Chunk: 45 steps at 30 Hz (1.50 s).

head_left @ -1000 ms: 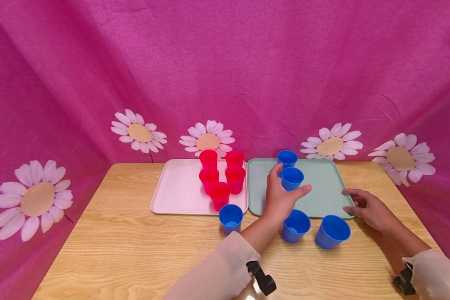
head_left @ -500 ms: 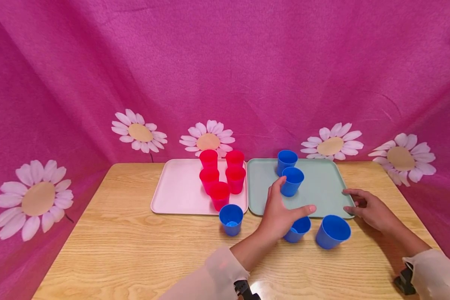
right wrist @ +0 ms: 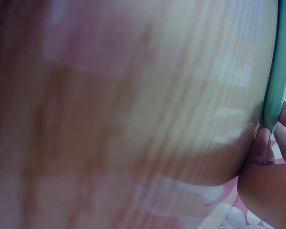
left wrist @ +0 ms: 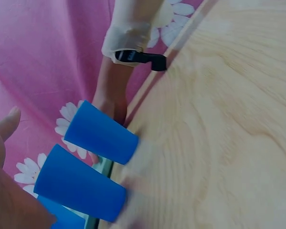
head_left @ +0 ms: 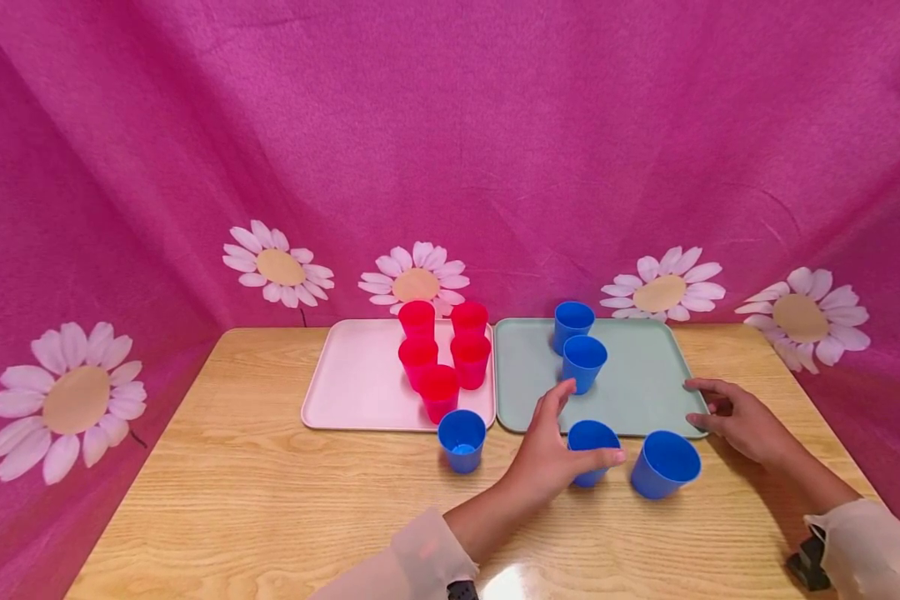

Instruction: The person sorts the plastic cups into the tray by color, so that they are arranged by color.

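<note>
- Head view: the left hand (head_left: 551, 454) reaches over the wooden bench (head_left: 270, 500) and half circles the middle blue cup (head_left: 591, 450); its thumb lies along the cup's near side and its fingers (head_left: 551, 400) are spread and relaxed on the far side, not clamped round the cup.
- That middle blue cup stands upright on the bench, just in front of the near edge of the green tray (head_left: 645, 392).
- The right blue cup (head_left: 665, 463) stands just beside it on the bench, tilted slightly, near the tray's near right corner.
- The left blue cup (head_left: 462, 438) stands apart on the bench, in front of the pink tray (head_left: 352, 383) and just in front of the nearest red cup.
- Two blue cups on the tray (head_left: 579, 350) stand one behind the other on the left part of the green tray.
- Five red cups (head_left: 442, 358) stand bunched on the right side of the pink tray.
- The right hand (head_left: 735, 421) rests at the green tray's right edge, fingers loosely bent and touching the rim, holding nothing.
- Left wrist view: two blue cups (left wrist: 93, 160) show side by side, with the thumb tip at the left edge.
- Right wrist view: blurred; only wood grain and the tray's green rim (right wrist: 276, 76) against the fingertips (right wrist: 262, 143) can be made out.
</note>
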{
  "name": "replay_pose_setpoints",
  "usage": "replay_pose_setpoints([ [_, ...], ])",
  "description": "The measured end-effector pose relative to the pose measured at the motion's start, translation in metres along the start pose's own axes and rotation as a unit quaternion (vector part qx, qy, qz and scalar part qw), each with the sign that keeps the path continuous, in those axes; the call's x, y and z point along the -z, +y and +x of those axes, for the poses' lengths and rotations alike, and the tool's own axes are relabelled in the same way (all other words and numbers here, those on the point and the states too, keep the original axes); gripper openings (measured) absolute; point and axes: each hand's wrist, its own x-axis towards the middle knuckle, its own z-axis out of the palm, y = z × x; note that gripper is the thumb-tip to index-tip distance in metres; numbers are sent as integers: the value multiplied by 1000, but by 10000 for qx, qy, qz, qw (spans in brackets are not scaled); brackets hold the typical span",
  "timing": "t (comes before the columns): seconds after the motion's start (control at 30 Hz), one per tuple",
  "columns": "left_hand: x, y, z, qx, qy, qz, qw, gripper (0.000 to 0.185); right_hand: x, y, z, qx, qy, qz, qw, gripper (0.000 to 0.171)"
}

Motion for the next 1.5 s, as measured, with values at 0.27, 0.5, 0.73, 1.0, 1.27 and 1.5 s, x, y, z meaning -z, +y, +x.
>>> replay_pose_setpoints([
  [0.27, 2, -10, -6, -130, -592, 315, 9977, 97, 1, -1, -1, 9, -23, 72, 10000, 62],
  [0.5, -1, -15, -6, -158, -615, 746, 9952, 92, 0, -1, -1, 70, 16, 69, 10000, 61],
  [0.73, -2, -21, -3, -244, -382, 685, 9966, 84, 0, 0, 0, 49, -6, 64, 10000, 62],
  [1.0, -1, -24, -2, -242, -257, 522, 9980, 69, 0, 1, 0, 59, 10, 30, 10000, 62],
  [1.27, -1, -24, 0, -232, -184, 433, 9986, 67, 0, -1, -1, 72, 54, 16, 10000, 61],
  [1.5, 3, -22, 2, -286, -60, 309, 9991, 67, 0, -1, -1, 47, 17, 60, 10000, 61],
])
